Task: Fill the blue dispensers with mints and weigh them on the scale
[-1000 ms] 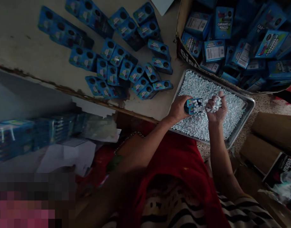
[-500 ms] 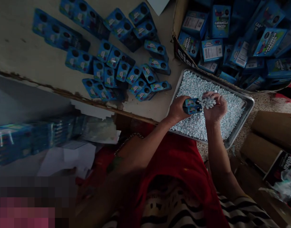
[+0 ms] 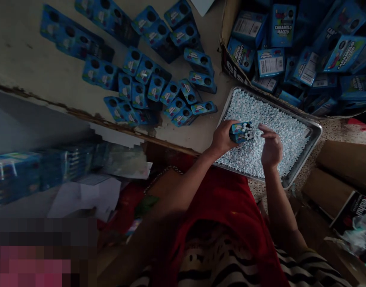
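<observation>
My left hand (image 3: pixel 225 135) is wrapped round two small blue candy boxes (image 3: pixel 237 138), held side by side above a metal tray (image 3: pixel 302 167). Several white candies (image 3: pixel 248 130) lie on the tops of these boxes, at the holes. Just right of them is my right hand (image 3: pixel 272 145), its fingers stretched out and apart from the boxes; I see no candies in it. A thick layer of small pale candies (image 3: pixel 260 105) covers the tray below both hands.
Many blue candy boxes (image 3: pixel 156 87) with round holes in their tops stand on the table (image 3: pixel 18 59) to the left. A large carton (image 3: pixel 231 75) full of blue boxes is behind the tray. Brown cardboard boxes (image 3: pixel 329 179) are at right, wrapped blue packs (image 3: pixel 18 175) at lower left.
My right hand has tipped its handful of candies onto the boxes in my left hand and turned over, drawing slightly away. My left hand keeps its hold.
</observation>
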`<action>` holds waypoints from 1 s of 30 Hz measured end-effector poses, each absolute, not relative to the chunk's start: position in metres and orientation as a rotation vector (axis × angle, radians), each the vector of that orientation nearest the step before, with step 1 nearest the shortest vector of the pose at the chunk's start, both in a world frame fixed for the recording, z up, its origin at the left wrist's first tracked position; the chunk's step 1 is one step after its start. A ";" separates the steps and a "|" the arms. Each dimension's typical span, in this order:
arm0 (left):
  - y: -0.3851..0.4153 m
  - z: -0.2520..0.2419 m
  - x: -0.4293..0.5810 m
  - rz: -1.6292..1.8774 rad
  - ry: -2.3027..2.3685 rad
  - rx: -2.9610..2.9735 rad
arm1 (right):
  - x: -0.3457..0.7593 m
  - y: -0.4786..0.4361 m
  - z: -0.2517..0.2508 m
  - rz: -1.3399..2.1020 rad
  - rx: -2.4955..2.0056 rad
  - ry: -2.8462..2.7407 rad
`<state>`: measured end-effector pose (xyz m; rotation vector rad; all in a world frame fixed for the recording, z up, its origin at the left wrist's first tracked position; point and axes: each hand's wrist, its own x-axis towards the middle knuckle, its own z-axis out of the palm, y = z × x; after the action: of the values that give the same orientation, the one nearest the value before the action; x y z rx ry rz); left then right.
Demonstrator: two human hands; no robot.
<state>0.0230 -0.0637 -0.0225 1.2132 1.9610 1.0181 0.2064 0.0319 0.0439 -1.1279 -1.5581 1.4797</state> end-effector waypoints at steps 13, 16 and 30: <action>-0.074 -0.018 0.040 0.459 2.147 1.408 | 0.235 0.048 -0.082 0.789 -1.493 -2.125; -0.047 -0.030 0.044 0.380 2.092 1.407 | 0.215 0.038 -0.071 1.048 -1.443 -1.832; -0.060 -0.011 0.027 0.930 1.831 1.363 | 0.177 0.026 0.048 1.476 -1.153 -1.111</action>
<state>0.0271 -0.0604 -0.0106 1.3629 1.8311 0.9304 0.1771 0.0264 0.0484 -1.1530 -1.1110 1.4760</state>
